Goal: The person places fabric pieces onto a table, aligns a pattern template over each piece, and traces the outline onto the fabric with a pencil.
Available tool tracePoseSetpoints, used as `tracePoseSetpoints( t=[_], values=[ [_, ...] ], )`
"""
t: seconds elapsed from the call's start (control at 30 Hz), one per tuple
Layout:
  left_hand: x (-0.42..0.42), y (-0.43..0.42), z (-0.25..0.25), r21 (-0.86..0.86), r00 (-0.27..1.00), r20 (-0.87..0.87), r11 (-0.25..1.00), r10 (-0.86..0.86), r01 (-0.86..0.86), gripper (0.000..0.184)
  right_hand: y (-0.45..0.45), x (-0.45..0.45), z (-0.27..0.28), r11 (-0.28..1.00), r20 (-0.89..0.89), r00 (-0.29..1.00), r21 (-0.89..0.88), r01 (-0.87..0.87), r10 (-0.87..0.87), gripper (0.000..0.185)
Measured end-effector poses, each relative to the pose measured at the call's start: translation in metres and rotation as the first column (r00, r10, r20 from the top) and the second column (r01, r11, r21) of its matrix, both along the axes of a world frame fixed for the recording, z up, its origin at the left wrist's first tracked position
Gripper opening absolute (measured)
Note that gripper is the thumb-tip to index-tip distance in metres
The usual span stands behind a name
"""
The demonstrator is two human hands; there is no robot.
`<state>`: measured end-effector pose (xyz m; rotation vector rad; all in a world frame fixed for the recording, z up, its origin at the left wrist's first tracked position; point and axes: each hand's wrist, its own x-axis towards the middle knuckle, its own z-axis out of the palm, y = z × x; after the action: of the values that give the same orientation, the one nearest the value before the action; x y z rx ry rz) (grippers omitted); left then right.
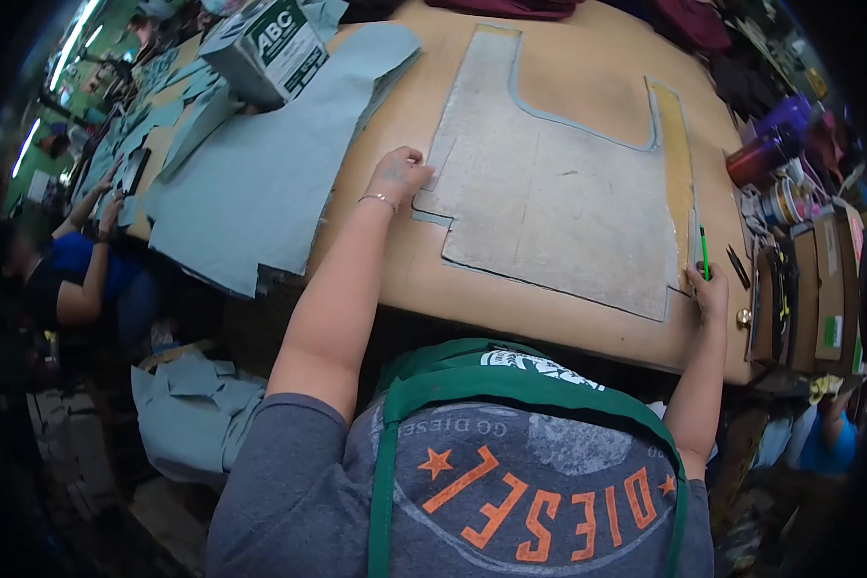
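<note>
A large grey pattern template (568, 202) with a deep curved cut-out lies flat on the tan table. Thin strips of grey-green fabric (433, 219) show along some of its edges. My left hand (402, 177) is at the template's left edge, fingers bent and closed on that edge; the fingertips are partly hidden. Near the template's lower right corner, my right hand (710, 292) holds a green pencil (703, 252), which points up and away from me. A yellowed strip (676, 183) runs down the template's right side, just above that hand.
Grey-green cut fabric (260, 154) spreads at the left, with an ABC box (270, 53) on it. A dark pen (738, 267), a dark red tumbler (756, 162) and an organizer (809, 289) stand or lie at right. Another person (91, 265) is at far left.
</note>
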<state>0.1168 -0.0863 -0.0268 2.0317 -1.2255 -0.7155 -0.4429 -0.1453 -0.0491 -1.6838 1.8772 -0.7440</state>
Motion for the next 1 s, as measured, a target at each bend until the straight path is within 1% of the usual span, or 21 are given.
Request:
tracePoseSetpoints(
  t=[0.03,0.13,0.2,0.23,0.27,0.3,0.33,0.37,0.4,0.47,0.5,0.53,0.63,0.7,0.73,0.83,0.9,1.0],
  values=[
    [-0.004,0.0,0.007,0.035,0.996,-0.088,0.999,0.033,-0.03,0.034,0.002,0.011,0.012,0.999,0.031,1.0,0.046,-0.002,0.001,0.033],
    [-0.021,0.003,0.044,0.185,0.964,-0.249,0.982,0.092,-0.046,0.031,-0.008,0.017,0.011,1.0,-0.067,0.997,0.012,-0.024,0.025,0.034],
    [-0.011,-0.002,0.034,0.17,0.976,-0.202,0.984,0.079,-0.044,0.027,-0.011,0.022,0.01,0.999,-0.165,0.986,-0.017,-0.038,0.034,0.035],
    [-0.006,-0.01,0.029,0.161,0.982,-0.185,0.987,0.043,-0.013,0.025,-0.009,0.023,0.011,0.999,-0.221,0.975,-0.031,-0.016,0.009,0.036],
    [0.0,-0.014,0.023,0.158,0.987,-0.159,0.987,-0.005,0.03,0.024,-0.006,0.027,0.013,0.998,-0.202,0.979,-0.066,-0.005,-0.008,0.036],
    [0.002,-0.012,0.017,0.089,0.954,-0.299,0.996,0.01,0.018,0.026,-0.001,0.034,0.021,0.999,-0.17,0.985,-0.032,0.013,-0.018,0.036],
    [-0.003,-0.006,0.023,0.039,0.903,-0.429,0.998,-0.019,0.039,0.028,0.001,0.037,0.025,0.999,-0.206,0.977,-0.024,0.043,-0.047,0.036],
    [-0.009,0.001,0.03,0.068,0.89,-0.455,0.997,0.01,0.023,0.031,-0.003,0.031,0.017,0.999,-0.156,0.987,-0.013,0.034,-0.036,0.038],
    [-0.004,0.002,0.024,0.135,0.91,-0.415,0.99,0.015,0.046,0.029,-0.002,0.033,0.021,0.999,-0.184,0.982,0.002,0.042,-0.041,0.04],
    [-0.001,0.008,0.018,0.156,0.923,-0.385,0.985,-0.011,0.077,0.03,-0.007,0.028,0.016,0.994,-0.178,0.98,0.051,0.097,-0.086,0.04],
    [-0.003,0.008,0.018,0.143,0.93,-0.363,0.983,-0.054,0.112,0.031,-0.006,0.03,0.027,0.982,-0.141,0.987,0.16,0.1,-0.077,0.041],
    [-0.003,0.009,0.018,0.133,0.937,-0.339,0.982,-0.084,0.136,0.032,-0.01,0.029,0.025,0.984,-0.144,0.987,0.146,0.098,-0.077,0.041],
    [0.006,0.008,-0.001,0.014,0.921,-0.352,0.983,-0.164,0.181,0.033,-0.005,0.034,0.032,0.987,-0.149,0.985,0.119,0.111,-0.092,0.04],
    [0.004,0.008,-0.007,0.028,0.944,-0.285,0.983,-0.169,0.184,0.034,-0.004,0.038,0.035,0.985,-0.141,0.983,0.113,0.132,-0.116,0.038],
    [0.004,0.008,-0.009,0.034,0.953,-0.251,0.982,-0.17,0.184,0.034,-0.004,0.038,0.033,0.986,-0.161,0.978,0.082,0.146,-0.132,0.039],
    [-0.002,0.009,-0.013,0.003,0.976,-0.102,0.981,-0.191,0.193,0.035,-0.003,0.041,0.027,0.983,-0.25,0.951,-0.034,0.18,-0.183,0.042],
    [-0.01,0.011,-0.009,-0.01,0.982,-0.047,0.983,-0.184,0.184,0.037,-0.001,0.045,0.023,0.971,-0.332,0.915,-0.138,0.194,-0.23,0.045],
    [-0.019,0.014,-0.003,-0.033,0.982,0.041,0.982,-0.186,0.188,0.038,0.004,0.053,0.033,0.972,-0.272,0.935,-0.115,0.204,-0.228,0.048]
  ],
)
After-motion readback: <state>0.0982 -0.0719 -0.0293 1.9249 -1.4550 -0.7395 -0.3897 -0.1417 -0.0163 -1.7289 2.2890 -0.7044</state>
